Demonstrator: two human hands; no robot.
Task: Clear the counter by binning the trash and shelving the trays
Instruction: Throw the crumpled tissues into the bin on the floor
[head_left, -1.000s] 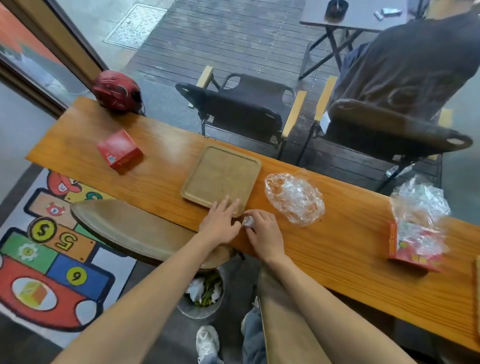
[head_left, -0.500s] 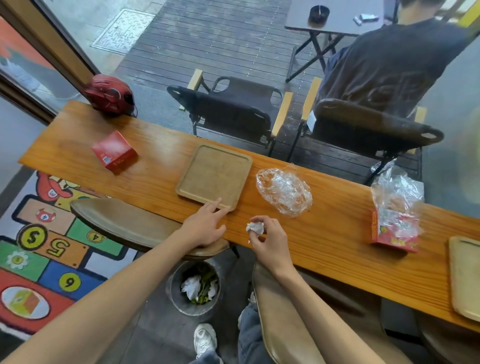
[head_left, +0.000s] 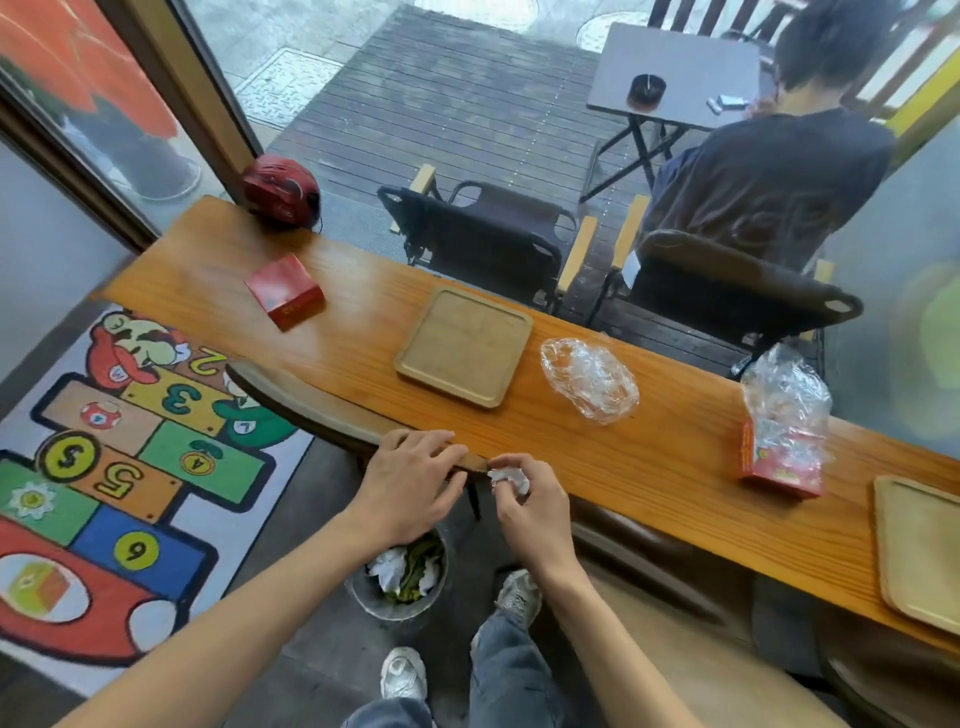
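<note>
My right hand (head_left: 530, 506) pinches a small crumpled white paper (head_left: 509, 479) just off the near edge of the wooden counter (head_left: 597, 462). My left hand (head_left: 410, 483) hovers beside it, palm down with fingers loosely spread, holding nothing. A grey trash bin (head_left: 400, 584) with white paper and green scraps stands on the floor right below both hands. A square wooden tray (head_left: 464, 346) lies on the counter ahead. A crumpled clear plastic wrap (head_left: 589, 379) lies right of it. A second wooden tray (head_left: 922, 545) sits at the far right end.
A red box (head_left: 284, 297) and a red helmet (head_left: 280, 191) sit on the counter's left. A red box under clear plastic (head_left: 784, 431) sits right. Stool seats (head_left: 306, 405) tuck under the counter. A person (head_left: 774, 176) sits outside behind black chairs (head_left: 483, 234).
Both hands have drawn back from the counter toward me; my right hand lifted the crumpled paper off the counter edge and now holds it above the bin.
</note>
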